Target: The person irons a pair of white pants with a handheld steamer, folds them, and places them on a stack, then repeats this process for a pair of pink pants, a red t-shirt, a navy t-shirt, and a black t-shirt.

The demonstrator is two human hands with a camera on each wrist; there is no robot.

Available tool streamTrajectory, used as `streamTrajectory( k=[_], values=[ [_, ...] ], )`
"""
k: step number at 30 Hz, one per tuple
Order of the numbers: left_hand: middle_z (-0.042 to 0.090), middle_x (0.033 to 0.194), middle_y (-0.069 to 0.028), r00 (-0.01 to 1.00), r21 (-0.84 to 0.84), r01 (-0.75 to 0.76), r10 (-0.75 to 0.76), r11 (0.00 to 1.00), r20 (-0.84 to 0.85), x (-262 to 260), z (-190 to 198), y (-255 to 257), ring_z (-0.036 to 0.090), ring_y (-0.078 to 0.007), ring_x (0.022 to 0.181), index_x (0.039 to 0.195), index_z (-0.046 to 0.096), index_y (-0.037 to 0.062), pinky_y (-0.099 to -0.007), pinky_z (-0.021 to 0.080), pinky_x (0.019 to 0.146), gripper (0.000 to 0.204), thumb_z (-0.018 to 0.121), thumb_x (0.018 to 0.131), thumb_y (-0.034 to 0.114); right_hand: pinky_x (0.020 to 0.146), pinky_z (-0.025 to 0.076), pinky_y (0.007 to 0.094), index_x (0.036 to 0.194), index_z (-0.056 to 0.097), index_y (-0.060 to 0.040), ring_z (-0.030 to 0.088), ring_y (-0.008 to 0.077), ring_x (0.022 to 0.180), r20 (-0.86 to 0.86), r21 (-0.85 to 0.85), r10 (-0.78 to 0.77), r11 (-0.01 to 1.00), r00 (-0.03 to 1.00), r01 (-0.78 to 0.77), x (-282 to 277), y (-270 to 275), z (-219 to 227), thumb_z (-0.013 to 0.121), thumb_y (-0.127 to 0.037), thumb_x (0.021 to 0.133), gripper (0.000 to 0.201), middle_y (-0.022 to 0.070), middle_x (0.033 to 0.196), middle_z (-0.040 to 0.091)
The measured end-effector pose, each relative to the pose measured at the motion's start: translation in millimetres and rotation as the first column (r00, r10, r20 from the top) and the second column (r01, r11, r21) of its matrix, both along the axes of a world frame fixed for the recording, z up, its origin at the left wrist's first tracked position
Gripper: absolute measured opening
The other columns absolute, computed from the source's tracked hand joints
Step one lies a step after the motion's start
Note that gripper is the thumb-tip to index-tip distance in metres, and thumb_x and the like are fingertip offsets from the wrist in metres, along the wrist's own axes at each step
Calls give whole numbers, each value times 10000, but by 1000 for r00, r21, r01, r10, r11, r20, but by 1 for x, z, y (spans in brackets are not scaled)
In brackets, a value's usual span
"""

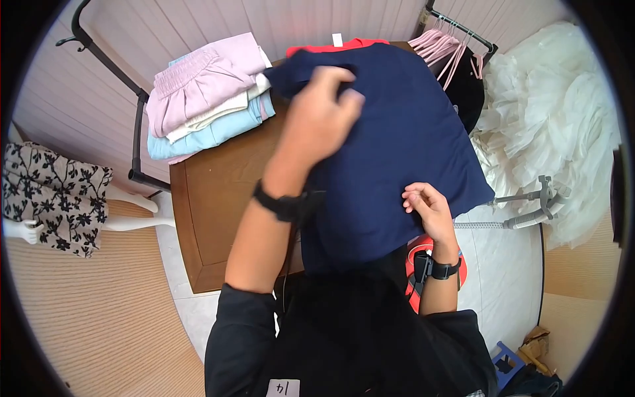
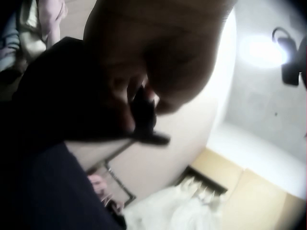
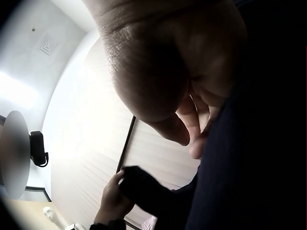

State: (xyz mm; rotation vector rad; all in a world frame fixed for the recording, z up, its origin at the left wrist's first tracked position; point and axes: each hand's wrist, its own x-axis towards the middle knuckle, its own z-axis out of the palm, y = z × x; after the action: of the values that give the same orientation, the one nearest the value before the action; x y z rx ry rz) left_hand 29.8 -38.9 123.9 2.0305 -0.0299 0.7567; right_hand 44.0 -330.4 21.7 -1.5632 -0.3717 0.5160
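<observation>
A navy garment (image 1: pixel 397 126) lies spread over the table, one upper corner lifted at the left. My left hand (image 1: pixel 321 116) pinches that raised part; in the left wrist view, the hand (image 2: pixel 158 52) has dark cloth (image 2: pixel 144 112) between thumb and fingers. The right wrist view also shows the left hand (image 3: pixel 115 199) gripping the lifted cloth. Loosely curled, my right hand (image 1: pixel 431 210) is at the garment's lower right part. In the right wrist view, its fingertips (image 3: pixel 196 147) touch or nearly touch the navy cloth (image 3: pixel 220 182), with nothing seen gripped.
Folded pink, white and light blue clothes (image 1: pixel 205 92) are stacked on the brown table (image 1: pixel 221 198) at the back left. Red cloth (image 1: pixel 297 49) shows behind the navy garment. Pink hangers (image 1: pixel 440 43), a white ruffled dress (image 1: pixel 549 112) and a steamer hose (image 1: pixel 483 225) stand right; a mannequin (image 1: pixel 56 198) left.
</observation>
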Motion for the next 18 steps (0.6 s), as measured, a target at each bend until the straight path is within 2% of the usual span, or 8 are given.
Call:
streamTrajectory(
  k=[1,4,6,12,14,16,17,18],
  values=[
    [581,1176,-241,988,80,152,-151,985,-17,11,-7,-14,570,-409,1086,1185,545,-21,-407,481,903,419,680,839,173,728,507,245,1059,616,31,606,112,778,-12,10,-5,1000,1000,5,-1,0,-1,580,-61,959,142,67,923,651],
    [635,1095,-171,933,137,358,-348,923,-96,0,-34,-34,633,-211,732,1261,530,-8,-309,515,682,467,706,848,123,734,510,243,1060,614,36,609,108,779,-15,23,-10,1000,1000,10,2,0,1,578,-52,961,137,63,921,648],
    [651,1030,-165,885,64,411,-381,910,-266,-22,-38,-33,641,-223,754,1224,557,-9,-319,516,690,416,700,851,110,744,513,246,1066,613,38,612,110,794,-28,7,-23,1000,999,23,-2,-2,3,577,-52,962,143,65,929,646],
    [652,921,-146,902,120,140,-77,983,-424,-117,-49,-6,639,-227,738,1142,603,3,-319,518,686,314,694,856,94,742,516,242,1065,614,36,612,106,814,-33,12,15,1000,999,-15,2,-1,-1,581,-44,954,141,62,920,641],
    [650,930,-134,849,76,-25,61,997,-525,-153,-56,-6,637,-211,732,1129,610,-1,-307,516,665,308,704,849,85,740,512,239,1062,617,34,609,103,812,-41,17,43,999,998,-42,6,-2,3,584,-41,949,139,62,918,637],
    [645,921,-129,826,27,-65,69,997,-559,-183,-61,-16,633,-201,721,1134,607,-5,-304,515,655,320,710,843,80,755,501,240,1070,619,22,595,102,837,-94,-98,244,963,965,-253,16,-2,17,613,-41,923,160,49,940,619],
    [641,911,-124,804,-18,-103,73,994,-591,-194,-63,-20,630,-190,710,1138,604,-10,-301,513,645,332,716,838,76,755,501,240,1070,619,22,595,102,837,-94,-106,254,959,963,-263,22,4,28,613,-41,923,160,49,940,619],
    [641,911,-124,805,-26,-112,76,993,-589,-201,-66,-26,630,-190,710,1138,604,-10,-301,513,645,332,716,838,76,763,498,245,1078,617,16,589,107,857,47,-188,311,936,949,-298,30,15,41,633,-50,908,183,43,952,610]
  ],
)
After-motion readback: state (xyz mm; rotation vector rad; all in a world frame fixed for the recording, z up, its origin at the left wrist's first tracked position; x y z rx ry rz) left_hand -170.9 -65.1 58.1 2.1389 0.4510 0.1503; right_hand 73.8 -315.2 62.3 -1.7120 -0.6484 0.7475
